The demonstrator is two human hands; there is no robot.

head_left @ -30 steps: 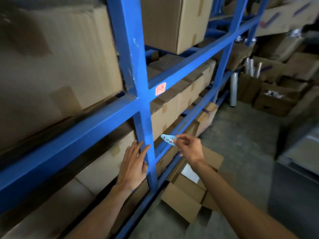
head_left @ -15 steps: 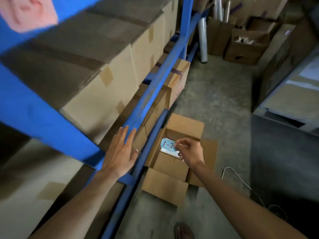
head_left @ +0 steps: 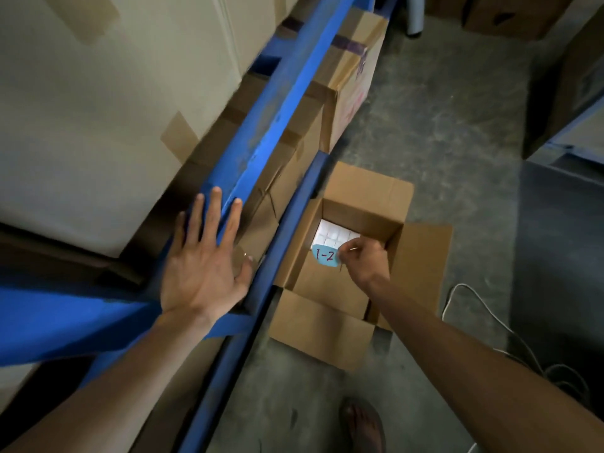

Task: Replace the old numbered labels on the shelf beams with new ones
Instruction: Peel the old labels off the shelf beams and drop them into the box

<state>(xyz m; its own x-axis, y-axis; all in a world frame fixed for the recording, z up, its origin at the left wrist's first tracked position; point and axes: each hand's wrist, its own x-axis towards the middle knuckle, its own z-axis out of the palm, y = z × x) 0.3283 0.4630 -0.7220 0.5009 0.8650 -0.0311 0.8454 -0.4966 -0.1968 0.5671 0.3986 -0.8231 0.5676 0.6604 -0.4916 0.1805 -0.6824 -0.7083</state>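
My right hand (head_left: 365, 262) pinches a small light-blue label (head_left: 326, 257) marked "1-2" in red. It holds the label above an open cardboard box (head_left: 398, 253) on the floor, which has white items inside. My left hand (head_left: 204, 268) lies flat with fingers spread against a blue shelf beam (head_left: 281, 103) and the blue upright, holding nothing. No label is visible on the beams in this view.
Taped cardboard cartons (head_left: 98, 103) fill the blue rack on the left. A lower blue rail (head_left: 261, 289) runs along the concrete floor (head_left: 441, 125). A white cable (head_left: 480, 308) lies at the right. A sandalled foot (head_left: 361, 423) stands at the bottom. A dark cabinet (head_left: 562, 223) stands on the right.
The view has tipped from the rack front down to the floor. My right hand carried the "1-2" label down over the open box. My left hand stayed pressed on the blue frame.
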